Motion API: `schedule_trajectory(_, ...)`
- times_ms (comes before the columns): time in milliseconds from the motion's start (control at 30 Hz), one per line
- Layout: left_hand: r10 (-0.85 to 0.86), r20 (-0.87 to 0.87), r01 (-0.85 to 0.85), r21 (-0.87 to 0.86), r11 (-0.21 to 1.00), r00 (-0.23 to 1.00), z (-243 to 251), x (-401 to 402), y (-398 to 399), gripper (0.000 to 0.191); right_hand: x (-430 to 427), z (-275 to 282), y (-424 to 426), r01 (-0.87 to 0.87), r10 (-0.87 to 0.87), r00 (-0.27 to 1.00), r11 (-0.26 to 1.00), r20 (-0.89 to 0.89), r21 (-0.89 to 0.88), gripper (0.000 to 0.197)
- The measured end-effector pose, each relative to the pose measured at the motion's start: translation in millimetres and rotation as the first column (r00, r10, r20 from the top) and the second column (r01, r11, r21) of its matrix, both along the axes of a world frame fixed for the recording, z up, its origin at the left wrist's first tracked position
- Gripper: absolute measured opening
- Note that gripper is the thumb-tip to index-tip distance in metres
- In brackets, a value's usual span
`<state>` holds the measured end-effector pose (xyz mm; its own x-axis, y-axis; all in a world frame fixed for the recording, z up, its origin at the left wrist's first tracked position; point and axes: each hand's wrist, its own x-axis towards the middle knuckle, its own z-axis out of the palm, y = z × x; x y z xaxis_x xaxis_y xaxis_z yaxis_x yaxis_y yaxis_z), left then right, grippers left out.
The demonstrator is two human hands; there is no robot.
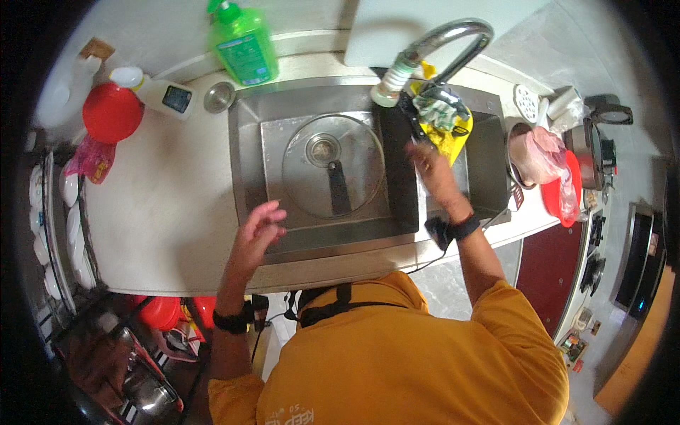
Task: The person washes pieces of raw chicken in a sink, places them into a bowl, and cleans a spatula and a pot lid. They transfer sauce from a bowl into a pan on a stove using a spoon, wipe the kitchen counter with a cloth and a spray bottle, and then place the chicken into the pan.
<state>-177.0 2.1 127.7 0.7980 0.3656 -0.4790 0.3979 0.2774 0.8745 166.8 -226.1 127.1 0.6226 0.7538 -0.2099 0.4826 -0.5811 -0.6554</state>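
Note:
My left hand (pixel 259 229) hovers over the front left edge of the steel sink (pixel 247 175), its fingers apart and nothing in them. In the left basin lies a round clear lid (pixel 361 159) with a black handle (pixel 339 190); the drain (pixel 323 150) shows through it. My right hand (pixel 435 169) is over the divider between the basins, just below a yellow caddy (pixel 459 144). A green-and-white cloth (pixel 436 112) sits in the caddy. Blur hides whether my right fingers touch or hold anything.
A chrome faucet (pixel 451 29) arches over the sink's back. A green pump bottle (pixel 244 50) and a steel cup (pixel 219 97) stand at the back left. Left on the counter is a red bowl (pixel 112 112). At right are a pink bag (pixel 536 154) and a pot (pixel 584 154).

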Motion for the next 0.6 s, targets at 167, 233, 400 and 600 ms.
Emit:
schedule_trajectory(167,-0.007,-0.007,0.007,0.061,0.998,1.000,-17,91,7,0.041,102,10,-18,-0.084,0.262,0.473,0.964,0.841,-0.253,0.042)
schedule_trajectory(233,-0.050,-0.003,0.050,0.125,0.991,0.999,-37,117,3,0.041,130,-8,-41,-0.035,0.352,0.474,0.924,0.807,-0.382,0.040)
schedule_trajectory(400,-0.103,-0.037,0.109,0.222,0.969,0.994,-81,169,-15,0.039,161,-25,-57,-0.159,0.321,0.657,0.943,0.682,-0.292,0.042)
schedule_trajectory(600,-0.170,-0.124,0.210,0.609,0.764,0.978,-93,202,-23,0.036,143,-26,-61,0.012,0.187,0.722,0.959,0.666,-0.282,0.048)
